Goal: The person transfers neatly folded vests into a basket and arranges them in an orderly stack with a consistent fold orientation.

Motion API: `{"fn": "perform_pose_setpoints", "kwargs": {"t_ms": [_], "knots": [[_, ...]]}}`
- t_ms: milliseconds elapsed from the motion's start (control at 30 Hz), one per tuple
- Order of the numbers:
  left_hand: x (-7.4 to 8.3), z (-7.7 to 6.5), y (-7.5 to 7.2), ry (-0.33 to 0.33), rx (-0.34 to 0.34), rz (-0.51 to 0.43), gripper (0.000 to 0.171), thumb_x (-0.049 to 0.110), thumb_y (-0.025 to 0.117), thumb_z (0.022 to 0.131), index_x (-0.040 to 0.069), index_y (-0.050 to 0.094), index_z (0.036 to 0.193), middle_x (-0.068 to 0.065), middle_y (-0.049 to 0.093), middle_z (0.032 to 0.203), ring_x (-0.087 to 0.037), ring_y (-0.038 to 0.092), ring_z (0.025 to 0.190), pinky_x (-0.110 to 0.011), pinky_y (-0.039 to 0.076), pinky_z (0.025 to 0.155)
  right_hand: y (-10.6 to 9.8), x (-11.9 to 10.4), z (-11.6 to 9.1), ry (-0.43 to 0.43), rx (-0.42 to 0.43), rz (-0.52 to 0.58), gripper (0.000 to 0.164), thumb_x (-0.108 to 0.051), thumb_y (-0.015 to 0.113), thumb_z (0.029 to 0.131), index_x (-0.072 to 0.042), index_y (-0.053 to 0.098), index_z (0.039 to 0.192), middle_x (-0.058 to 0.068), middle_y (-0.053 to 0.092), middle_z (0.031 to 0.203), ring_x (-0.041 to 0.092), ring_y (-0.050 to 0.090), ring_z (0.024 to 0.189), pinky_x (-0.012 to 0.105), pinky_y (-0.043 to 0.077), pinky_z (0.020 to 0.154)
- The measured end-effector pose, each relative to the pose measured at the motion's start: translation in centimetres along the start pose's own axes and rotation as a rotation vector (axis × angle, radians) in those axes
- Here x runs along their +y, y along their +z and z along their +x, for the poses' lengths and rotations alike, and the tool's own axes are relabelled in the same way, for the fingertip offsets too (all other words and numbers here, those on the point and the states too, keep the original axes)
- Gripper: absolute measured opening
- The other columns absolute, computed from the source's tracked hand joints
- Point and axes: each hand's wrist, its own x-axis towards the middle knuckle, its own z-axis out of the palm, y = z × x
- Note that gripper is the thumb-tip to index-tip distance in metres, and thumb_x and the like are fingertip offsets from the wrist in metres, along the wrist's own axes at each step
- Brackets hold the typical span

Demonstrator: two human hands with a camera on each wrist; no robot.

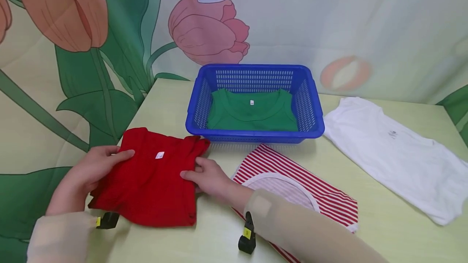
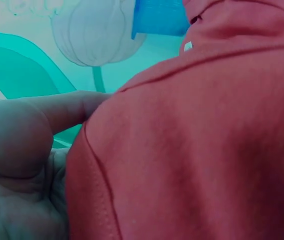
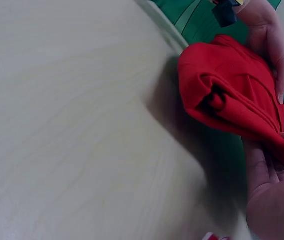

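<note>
Red garment (image 1: 157, 188), matte cloth, roughly rectangular

Pale table (image 1: 168, 246) under blue basket (image 1: 256, 134), striped shirt (image 1: 321, 188), white shirt (image 1: 398, 161).

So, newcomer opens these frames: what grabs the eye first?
Probably the bright red garment at the left, pinched at its sides by the left fingers and right fingers. Next, the blue basket at the back centre, with a green garment inside. Then the red-and-white striped garment in front of the basket, toward the right.
</note>
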Motion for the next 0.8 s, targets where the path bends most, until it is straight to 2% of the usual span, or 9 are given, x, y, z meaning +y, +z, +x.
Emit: {"fn": "perform_pose_setpoints", "kwargs": {"t_ms": [400,567,800], "knots": [[3.2,-2.2,-1.0,0.047,-0.009,0.0,0.061,0.049,0.063,0.087,0.007,0.041,0.126,-0.012,0.06,0.1,-0.032,0.061,0.084,-0.045,0.052,0.07,0.5,-3.2,-1.9,-0.063,-0.042,-0.003,0.026,-0.013,0.062,0.091,-0.014,0.055,0.116,-0.001,0.065,0.095,0.018,0.064,0.084,0.036,0.052,0.072],[4.9,-3.1,-1.3,0.099,0.008,0.021,0.055,0.047,0.061,0.089,0.008,0.042,0.123,-0.011,0.061,0.095,-0.032,0.062,0.081,-0.044,0.052,0.068,0.2,-4.3,-2.4,-0.078,-0.035,-0.001,0.023,-0.015,0.063,0.091,-0.016,0.056,0.113,0.0,0.065,0.094,0.021,0.064,0.083,0.037,0.052,0.072],[7.3,-4.4,-1.9,0.152,-0.001,0.015,0.047,0.046,0.058,0.092,0.01,0.046,0.12,-0.01,0.062,0.093,-0.033,0.062,0.078,-0.044,0.052,0.067,-0.1,-6.5,-3.2,-0.101,-0.049,0.006,0.02,-0.015,0.063,0.091,-0.015,0.057,0.11,0.003,0.065,0.094,0.023,0.064,0.082,0.037,0.053,0.069]]}}
